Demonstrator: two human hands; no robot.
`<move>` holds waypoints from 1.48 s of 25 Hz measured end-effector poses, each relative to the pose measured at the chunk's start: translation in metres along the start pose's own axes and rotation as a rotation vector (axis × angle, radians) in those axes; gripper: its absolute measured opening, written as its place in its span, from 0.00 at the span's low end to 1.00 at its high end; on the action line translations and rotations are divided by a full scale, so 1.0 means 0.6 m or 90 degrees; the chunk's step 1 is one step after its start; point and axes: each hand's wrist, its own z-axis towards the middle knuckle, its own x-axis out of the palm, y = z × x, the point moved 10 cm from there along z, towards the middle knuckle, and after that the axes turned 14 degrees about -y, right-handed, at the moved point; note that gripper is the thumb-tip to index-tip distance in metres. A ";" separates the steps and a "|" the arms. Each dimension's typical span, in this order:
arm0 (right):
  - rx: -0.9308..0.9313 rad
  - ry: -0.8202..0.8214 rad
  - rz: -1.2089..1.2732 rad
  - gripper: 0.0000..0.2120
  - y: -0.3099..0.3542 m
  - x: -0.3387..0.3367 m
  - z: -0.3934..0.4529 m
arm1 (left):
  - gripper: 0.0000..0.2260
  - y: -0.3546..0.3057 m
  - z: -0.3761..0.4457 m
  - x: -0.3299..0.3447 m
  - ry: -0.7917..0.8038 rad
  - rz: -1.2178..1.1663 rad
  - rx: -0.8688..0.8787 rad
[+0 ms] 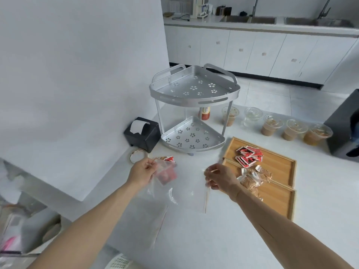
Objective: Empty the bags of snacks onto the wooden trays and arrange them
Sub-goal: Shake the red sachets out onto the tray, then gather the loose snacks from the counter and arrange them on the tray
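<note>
Head view: both hands' fingers pinch crinkled clear bag; wooden trays alongside.

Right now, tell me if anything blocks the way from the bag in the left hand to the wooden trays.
Only the right hand and its empty clear bag sit between the left hand's snack bag and the wooden trays; otherwise bare counter.

A white counter fills the foreground of a pale kitchen, bounded at nine o'clock by a plain white wall. At twelve o'clock a run of white base cabinets with small square knobs stands on a dark plinth beneath a worktop holding two steel sinks with tall taps. Large light-grey floor tiles lie between. Soft, even light leaves scarcely any shadow.
</note>
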 end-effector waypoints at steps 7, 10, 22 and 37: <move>0.056 0.101 -0.131 0.08 -0.091 0.148 -0.050 | 0.05 0.167 -0.018 -0.094 -0.019 0.028 -0.126; 0.075 0.115 -0.167 0.08 -0.125 0.181 -0.060 | 0.03 0.206 -0.019 -0.101 0.002 0.058 -0.150; 0.047 0.036 -0.377 0.05 -0.178 0.120 -0.034 | 0.04 0.205 -0.016 -0.016 0.144 0.323 0.052; -0.254 -0.041 -0.750 0.16 -0.043 0.144 0.030 | 0.08 0.143 0.102 0.000 0.173 0.411 0.155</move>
